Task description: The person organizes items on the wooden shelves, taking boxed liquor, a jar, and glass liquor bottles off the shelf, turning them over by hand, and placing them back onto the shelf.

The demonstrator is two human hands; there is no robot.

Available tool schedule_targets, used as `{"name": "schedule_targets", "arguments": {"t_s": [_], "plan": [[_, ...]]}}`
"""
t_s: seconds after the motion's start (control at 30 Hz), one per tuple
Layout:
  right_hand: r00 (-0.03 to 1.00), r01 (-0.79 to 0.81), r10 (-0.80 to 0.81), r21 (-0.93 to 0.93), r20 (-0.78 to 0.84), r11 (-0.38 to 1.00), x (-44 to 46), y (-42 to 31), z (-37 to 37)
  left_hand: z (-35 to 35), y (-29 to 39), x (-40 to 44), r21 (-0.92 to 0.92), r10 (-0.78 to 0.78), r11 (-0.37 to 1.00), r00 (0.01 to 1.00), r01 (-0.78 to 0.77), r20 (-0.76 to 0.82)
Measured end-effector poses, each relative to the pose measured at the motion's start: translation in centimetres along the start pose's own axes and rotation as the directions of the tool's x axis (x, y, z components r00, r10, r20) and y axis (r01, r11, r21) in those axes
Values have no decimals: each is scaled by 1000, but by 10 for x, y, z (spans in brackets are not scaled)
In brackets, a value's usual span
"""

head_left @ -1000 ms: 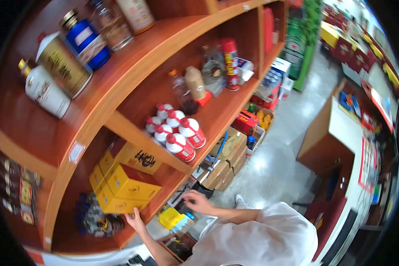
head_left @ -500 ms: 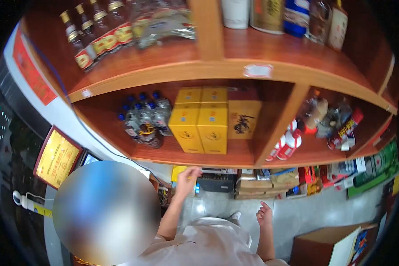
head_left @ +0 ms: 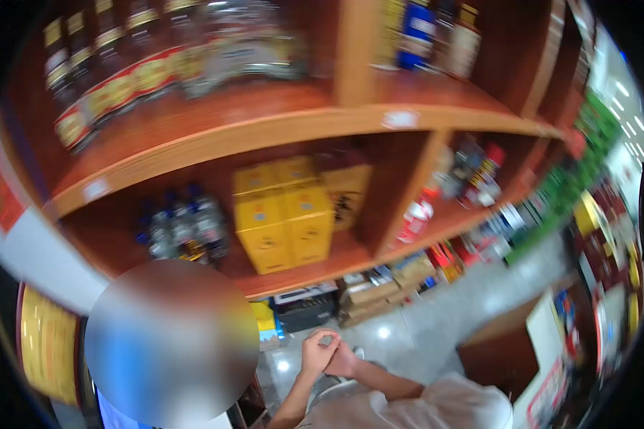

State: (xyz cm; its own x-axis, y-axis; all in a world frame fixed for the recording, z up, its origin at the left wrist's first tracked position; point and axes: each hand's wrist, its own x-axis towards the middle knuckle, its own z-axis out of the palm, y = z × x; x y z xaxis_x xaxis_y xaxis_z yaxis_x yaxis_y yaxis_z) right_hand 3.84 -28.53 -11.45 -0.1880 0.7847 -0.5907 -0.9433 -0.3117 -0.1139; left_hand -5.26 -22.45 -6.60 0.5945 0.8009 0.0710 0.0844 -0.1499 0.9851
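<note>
In front of the shelf unit (head_left: 265, 139), above the tiled floor (head_left: 422, 329), the left hand (head_left: 318, 350) and the right hand (head_left: 345, 362) are being held against each other. The left fingers are being curved toward the thumb in a loose ring, while the right ones are being partly hidden behind them. Nothing is being shown in either grip, though whether something small is being enclosed between the hands cannot be told.

On the lower shelf, beyond the hands and a little to the left, a block of yellow boxes (head_left: 265, 247) is being carried close to the front edge. By judgement, any reach to it is being governed by that offset: forward, slightly leftward and over the edge, with the left hand being placed nearer than the right. Both hands are being held apart from the boxes. The long axis of the block is being presented up the picture; whether height or depth is being shown by it cannot be told from so steep and blurred a view.

To the left of the block, blue-capped bottles (head_left: 182, 229) are being displayed; to its right, a lettered box (head_left: 347, 193) is being partly covered. Below the shelf, a black box (head_left: 304, 311) is being seen just past the left fingertips, with no contact being made out.
</note>
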Motion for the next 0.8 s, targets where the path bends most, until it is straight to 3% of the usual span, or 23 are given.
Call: {"name": "schedule_targets", "arguments": {"t_s": [0.1, 0.13, 0.23, 0.27, 0.4, 0.57, 0.77, 0.8], "plan": [[991, -4, -2, 41, 131, 999, -11, 8, 13, 24, 12, -12, 78, 149, 985, 986, -154, 71], [988, 10, -17, 51, 154, 999, -17, 9, 14, 26, 18, -18, 105, 87, 989, 981, -106, 173], [979, 70, -85, 87, 186, 994, -36, 9, 9, 36, 2, -21, 283, 330, 865, 894, -415, 302], [976, 83, -103, 108, 190, 991, -42, 7, 6, 36, -1, -22, 226, 236, 915, 898, -333, 371], [962, 128, -169, 195, 213, 972, -68, -3, -11, 56, -6, -22, 223, 198, 901, 808, -373, 554], [933, 195, -275, 318, 231, 928, -104, -21, -37, 123, 9, -19, 103, 179, 939, 724, -327, 666], [873, 346, -472, 530, 120, 774, -214, -93, -164, 269, 43, -23, 10, 200, 944, 594, -331, 779], [856, 374, -509, 573, 88, 729, -229, -105, -196, 299, 43, -27, 15, 225, 932, 609, -363, 761]]}}
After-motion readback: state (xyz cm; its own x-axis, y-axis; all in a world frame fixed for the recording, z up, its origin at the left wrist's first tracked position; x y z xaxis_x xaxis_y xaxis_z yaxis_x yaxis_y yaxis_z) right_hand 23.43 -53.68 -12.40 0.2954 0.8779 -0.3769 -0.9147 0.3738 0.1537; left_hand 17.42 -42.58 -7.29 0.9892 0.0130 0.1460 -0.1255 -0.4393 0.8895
